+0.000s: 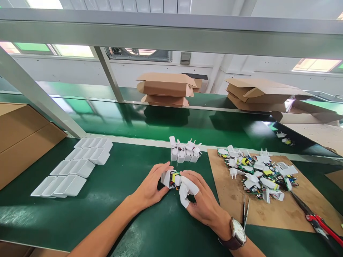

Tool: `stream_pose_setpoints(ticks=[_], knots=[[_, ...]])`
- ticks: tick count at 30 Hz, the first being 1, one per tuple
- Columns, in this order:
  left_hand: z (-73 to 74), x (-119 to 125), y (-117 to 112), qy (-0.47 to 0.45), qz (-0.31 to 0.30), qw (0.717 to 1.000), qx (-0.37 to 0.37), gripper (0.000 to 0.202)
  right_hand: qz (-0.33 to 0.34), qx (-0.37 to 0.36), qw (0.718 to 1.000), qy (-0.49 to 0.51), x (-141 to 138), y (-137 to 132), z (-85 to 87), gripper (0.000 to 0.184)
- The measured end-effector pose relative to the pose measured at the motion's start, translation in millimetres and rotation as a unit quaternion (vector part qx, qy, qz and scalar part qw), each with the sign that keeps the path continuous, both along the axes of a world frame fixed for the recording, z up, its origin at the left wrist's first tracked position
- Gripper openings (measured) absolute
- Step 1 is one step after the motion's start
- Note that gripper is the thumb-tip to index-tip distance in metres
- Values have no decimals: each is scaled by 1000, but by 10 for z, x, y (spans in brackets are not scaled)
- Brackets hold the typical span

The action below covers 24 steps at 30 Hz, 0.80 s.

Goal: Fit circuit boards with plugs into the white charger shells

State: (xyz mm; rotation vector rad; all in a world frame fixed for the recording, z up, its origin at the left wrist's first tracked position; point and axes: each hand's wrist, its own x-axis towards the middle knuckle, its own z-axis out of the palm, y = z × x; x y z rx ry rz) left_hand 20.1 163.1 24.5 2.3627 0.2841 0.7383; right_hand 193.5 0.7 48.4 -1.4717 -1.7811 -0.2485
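Observation:
My left hand (151, 185) and my right hand (199, 198) meet over the green mat, both closed on one small white charger housing (168, 178) with a circuit board with yellow and green parts showing at its open end. White finger cots cover my right thumb and forefinger. A watch sits on my right wrist. Just beyond my hands stands a short row of assembled white chargers (184, 151) with prongs up.
Rows of empty white housings (73, 166) lie at the left. A brown board (257, 210) at the right carries a heap of circuit boards and plug parts (257, 173), tweezers (245, 210) and red-handled cutters (318, 221). Cardboard boxes (166, 89) stand behind the conveyor belt.

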Motion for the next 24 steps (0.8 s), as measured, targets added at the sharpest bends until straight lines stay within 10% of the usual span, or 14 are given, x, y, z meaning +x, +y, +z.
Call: stream_pose_setpoints(ticks=[24], knots=[[76, 5, -11, -26, -12, 999, 19, 80, -3, -14, 1000, 12, 3, 1, 15, 72]])
